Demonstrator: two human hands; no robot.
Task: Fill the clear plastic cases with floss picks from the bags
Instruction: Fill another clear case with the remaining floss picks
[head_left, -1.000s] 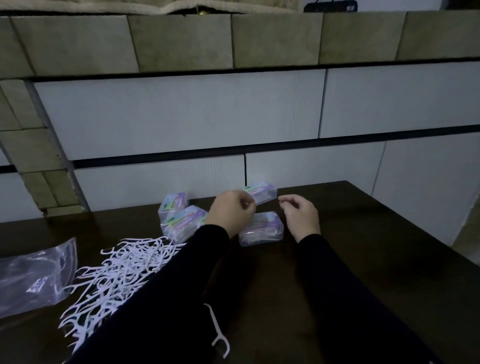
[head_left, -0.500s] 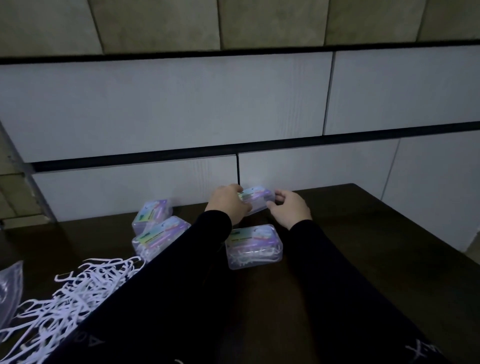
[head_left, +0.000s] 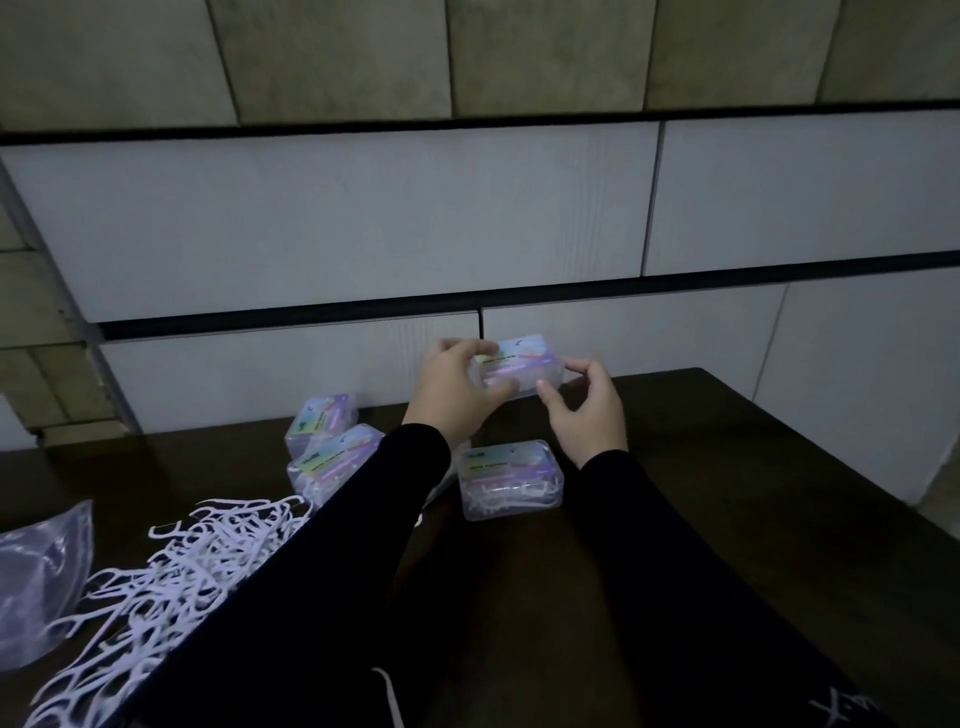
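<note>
The left hand (head_left: 457, 387) grips one end of a clear plastic case (head_left: 519, 366), fingers curled over its top and thumb against its near face, holding it up off the worktop (head_left: 701, 467) close to the panelled wall (head_left: 363, 234). The right hand (head_left: 587, 402) is at the case's other end with fingers bent; thumb and fingertips appear to pinch its corner, though how firmly cannot be told in this dim light. The lid seems shut, and pale shapes inside suggest picks already sit in it. Held only by its ends, the smooth case could slip or twist free, and if the lid springs while it is tilted, the picks would scatter. Directly below lies a second case (head_left: 511, 480) showing white picks through its wall; a dropped case would likely strike it. Two more cases (head_left: 332, 447) rest just left of the left sleeve, one leaning behind the other, and a sweep of that forearm could knock them over. Farther left, loose floss picks (head_left: 171, 582) sprawl on the worktop with the sleeve lying over their edge, so drawing the arm back may drag some off. A clear bag (head_left: 36, 577) lies at the far left
</note>
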